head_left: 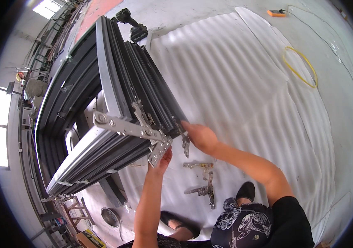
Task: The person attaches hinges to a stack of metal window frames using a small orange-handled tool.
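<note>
A metal window hinge [132, 127] with several riveted arms sits at the near corner of a stack of dark grey metal frames [156, 87]. One arm lies across the top, and others angle down off the corner. My left hand [165, 160] is below the corner, fingers closed on the hinge's lower arm and partly hidden behind it. Around the corner's right side, my right hand [201, 137] has its fingers curled at the frame edge, beside a hanging hinge plate [185, 144]. Two more hinges [204, 190] rest on the white sheet below my hands.
A cordless drill [133, 25] stands beyond the stack's far end. White foam sheet [226, 70] covers the floor on the right, with a yellow loop [301, 67] and an orange device [276, 13] with a cable. A round metal dish [110, 217] and wooden stool [77, 210] are lower left.
</note>
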A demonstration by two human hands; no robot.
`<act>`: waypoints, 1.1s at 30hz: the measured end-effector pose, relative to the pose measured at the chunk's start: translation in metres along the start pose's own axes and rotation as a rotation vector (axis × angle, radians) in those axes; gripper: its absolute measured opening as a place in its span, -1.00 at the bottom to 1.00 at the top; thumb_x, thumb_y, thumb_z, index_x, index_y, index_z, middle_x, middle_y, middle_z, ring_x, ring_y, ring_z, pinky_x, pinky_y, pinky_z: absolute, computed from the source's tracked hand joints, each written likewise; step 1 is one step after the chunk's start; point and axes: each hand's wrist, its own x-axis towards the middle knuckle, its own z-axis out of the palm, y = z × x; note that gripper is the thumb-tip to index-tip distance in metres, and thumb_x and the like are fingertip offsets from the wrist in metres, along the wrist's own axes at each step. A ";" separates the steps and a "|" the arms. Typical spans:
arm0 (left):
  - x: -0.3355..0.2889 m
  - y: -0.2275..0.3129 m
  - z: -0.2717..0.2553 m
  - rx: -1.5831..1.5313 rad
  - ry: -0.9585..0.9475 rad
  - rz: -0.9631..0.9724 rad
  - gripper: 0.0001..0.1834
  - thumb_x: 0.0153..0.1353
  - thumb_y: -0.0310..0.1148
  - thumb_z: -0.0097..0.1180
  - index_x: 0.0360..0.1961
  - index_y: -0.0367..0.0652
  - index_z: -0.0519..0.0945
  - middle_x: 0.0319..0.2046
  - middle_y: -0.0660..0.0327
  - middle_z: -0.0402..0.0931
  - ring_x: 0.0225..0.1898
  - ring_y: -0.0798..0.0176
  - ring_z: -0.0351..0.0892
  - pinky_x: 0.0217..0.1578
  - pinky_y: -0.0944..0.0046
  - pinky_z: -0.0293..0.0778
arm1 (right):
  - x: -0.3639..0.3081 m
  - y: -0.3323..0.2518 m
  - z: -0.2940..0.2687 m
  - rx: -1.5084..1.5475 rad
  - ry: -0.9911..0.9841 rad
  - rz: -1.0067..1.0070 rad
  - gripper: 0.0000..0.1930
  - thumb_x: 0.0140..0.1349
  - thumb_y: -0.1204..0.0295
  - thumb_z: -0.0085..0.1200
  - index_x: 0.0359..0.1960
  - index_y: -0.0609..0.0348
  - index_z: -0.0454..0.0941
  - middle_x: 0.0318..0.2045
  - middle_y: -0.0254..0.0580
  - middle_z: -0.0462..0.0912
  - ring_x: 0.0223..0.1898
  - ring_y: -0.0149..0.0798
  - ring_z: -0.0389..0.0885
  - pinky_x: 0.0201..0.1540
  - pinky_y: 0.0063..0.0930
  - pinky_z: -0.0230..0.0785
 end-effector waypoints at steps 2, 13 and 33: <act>-0.007 -0.003 0.015 -0.008 0.031 0.060 -0.76 0.29 -0.29 0.12 -0.07 -0.13 0.58 -0.20 0.20 0.65 -0.21 0.27 0.65 -0.22 0.25 0.60 | 0.006 0.000 0.002 -0.192 -0.055 -0.073 -0.57 0.17 0.51 -0.03 0.13 0.22 0.37 -0.33 -0.14 0.61 -0.23 -0.04 0.59 -0.29 -0.18 0.51; -0.016 -0.007 0.024 -0.091 0.097 0.141 -0.72 0.32 -0.15 0.03 -0.16 -0.12 0.60 -0.28 0.20 0.64 -0.28 0.24 0.60 -0.20 0.20 0.54 | 0.026 0.022 0.007 -0.309 -0.024 -0.412 -0.54 0.09 0.49 0.07 0.08 0.31 0.43 -0.39 -0.27 0.60 -0.29 -0.19 0.60 -0.37 -0.33 0.54; -0.018 -0.008 -0.001 0.261 -0.114 0.127 -0.74 0.36 -0.20 0.04 -0.08 -0.15 0.55 -0.24 0.25 0.56 -0.18 0.36 0.51 -0.12 0.31 0.44 | -0.114 0.051 0.002 -0.343 -0.326 -0.158 -0.74 0.16 0.47 0.06 -0.09 0.08 0.59 -0.19 -0.19 0.61 -0.32 -0.10 0.60 -0.30 -0.25 0.50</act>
